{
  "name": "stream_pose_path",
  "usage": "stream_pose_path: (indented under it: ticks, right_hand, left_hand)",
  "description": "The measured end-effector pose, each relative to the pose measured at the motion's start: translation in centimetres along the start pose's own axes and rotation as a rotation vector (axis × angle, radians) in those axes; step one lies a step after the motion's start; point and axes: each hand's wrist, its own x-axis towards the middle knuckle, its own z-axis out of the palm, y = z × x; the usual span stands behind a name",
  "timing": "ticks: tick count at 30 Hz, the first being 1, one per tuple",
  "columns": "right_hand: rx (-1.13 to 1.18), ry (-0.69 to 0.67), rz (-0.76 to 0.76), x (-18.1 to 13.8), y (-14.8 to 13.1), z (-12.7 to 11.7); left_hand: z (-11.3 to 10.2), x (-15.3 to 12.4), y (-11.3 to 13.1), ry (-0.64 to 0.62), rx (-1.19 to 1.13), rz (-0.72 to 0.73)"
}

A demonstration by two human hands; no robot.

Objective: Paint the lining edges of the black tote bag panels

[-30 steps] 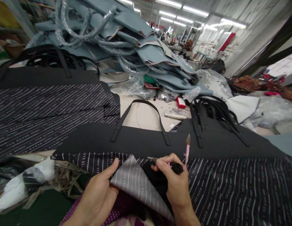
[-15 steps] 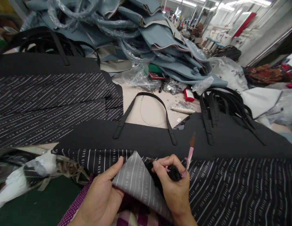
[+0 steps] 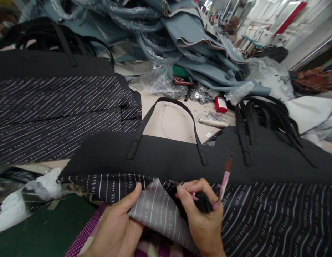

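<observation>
My left hand point(image 3: 117, 226) pinches the turned-back corner of a black striped lining point(image 3: 157, 210), its grey underside showing. My right hand point(image 3: 202, 214) is closed on a pink-handled tool point(image 3: 224, 180) whose brownish tip points up and away, together with a small black piece under the fingers. Both hands rest at the near edge of a black bag panel point(image 3: 166, 157) with a looped black handle point(image 3: 167, 125). The striped lining runs on to the right under my right hand.
Stacked striped and black panels point(image 3: 56, 107) lie at the left. A heap of grey-blue bags in plastic point(image 3: 166, 39) fills the back. More black handles point(image 3: 262, 121) lie at right, beside a small red box point(image 3: 220, 104) and a white stick point(image 3: 212, 122) on the table.
The view has tipped slightly downward and nearer. My hands keep the same hold; the pink tool has shifted a little to the right.
</observation>
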Motion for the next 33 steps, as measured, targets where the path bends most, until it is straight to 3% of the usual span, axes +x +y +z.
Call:
stream_pose_path:
  ticks: [12, 20, 33]
  right_hand:
    - [-0.056, -0.084, -0.135, -0.4, 0.3, 0.4]
    - [0.22, 0.023, 0.049, -0.5, 0.5, -0.9]
    - [0.126, -0.01, 0.003, -0.6, 0.8, -0.9]
  left_hand:
    - [0.0, 0.1, -0.3, 0.01, -0.018, 0.021]
    - [-0.1, -0.1, 0.0, 0.023, -0.025, -0.019]
    - [-0.1, -0.1, 0.0, 0.024, -0.09, -0.015]
